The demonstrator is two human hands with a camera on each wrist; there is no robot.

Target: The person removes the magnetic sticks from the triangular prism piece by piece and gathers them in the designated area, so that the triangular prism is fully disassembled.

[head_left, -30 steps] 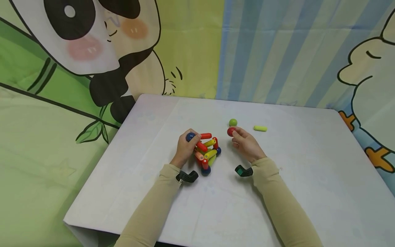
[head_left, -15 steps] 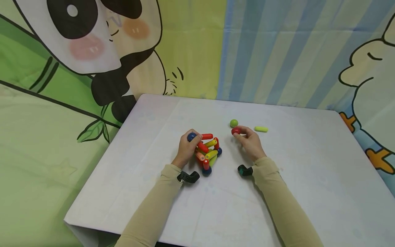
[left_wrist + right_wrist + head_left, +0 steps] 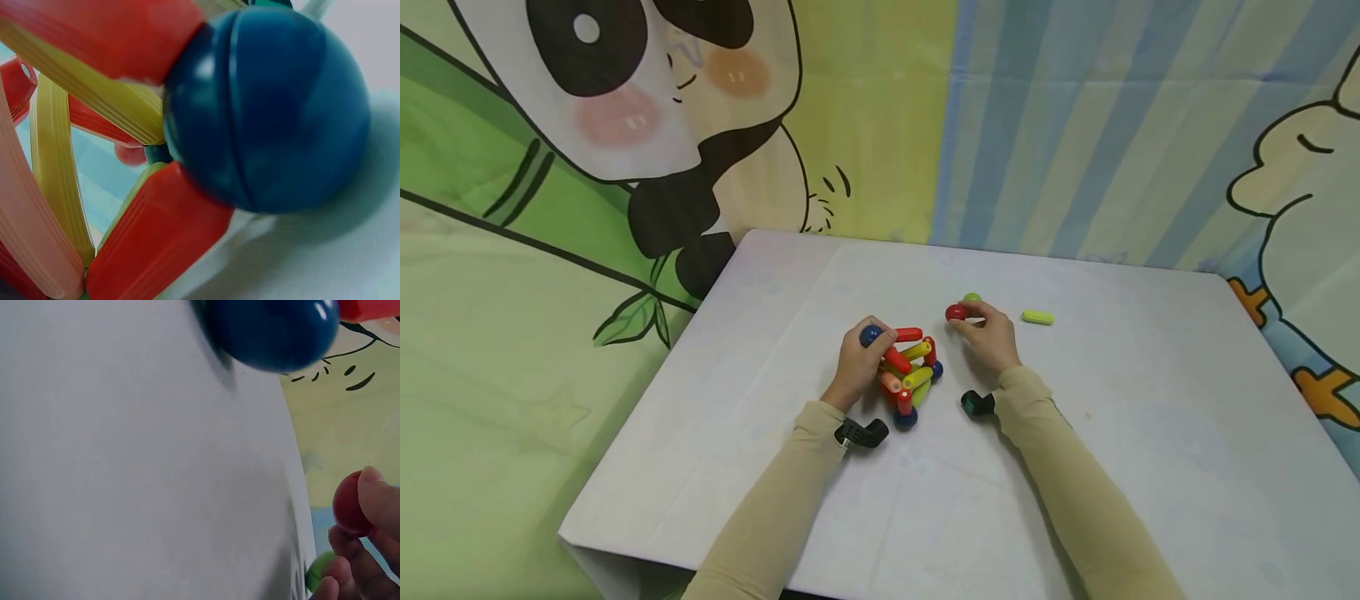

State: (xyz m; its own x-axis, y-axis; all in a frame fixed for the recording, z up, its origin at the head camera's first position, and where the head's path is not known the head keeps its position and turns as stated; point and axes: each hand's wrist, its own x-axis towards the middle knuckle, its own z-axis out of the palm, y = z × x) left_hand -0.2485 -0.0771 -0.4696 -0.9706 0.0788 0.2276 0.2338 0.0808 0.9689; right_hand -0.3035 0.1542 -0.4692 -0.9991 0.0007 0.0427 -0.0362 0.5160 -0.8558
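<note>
My left hand (image 3: 856, 365) grips a structure of building rods and balls (image 3: 917, 377) by its upper left corner, where a dark blue ball (image 3: 870, 335) meets a red rod (image 3: 897, 360). Red, yellow, pale orange and green rods make up the frame, with more blue balls at its lower corners. Up close, the left wrist view shows a blue ball (image 3: 269, 109) joined to red rods. To the right of the frame, my right hand (image 3: 992, 337) pinches a red ball (image 3: 956, 312) between thumb and fingers, apart from the frame. Those fingers (image 3: 362, 562) also show in the right wrist view.
Just behind the right hand lies a green ball (image 3: 972, 297), partly hidden by it. A short yellow-green rod (image 3: 1037, 317) rests farther right on the white table (image 3: 1150, 400). A printed cloth (image 3: 880, 125) hangs behind the table's far edge.
The right hand shifts slightly right, then back left with the red ball, and now partly covers the green ball. The left hand keeps its grip on the frame, which stays nearly still.
</note>
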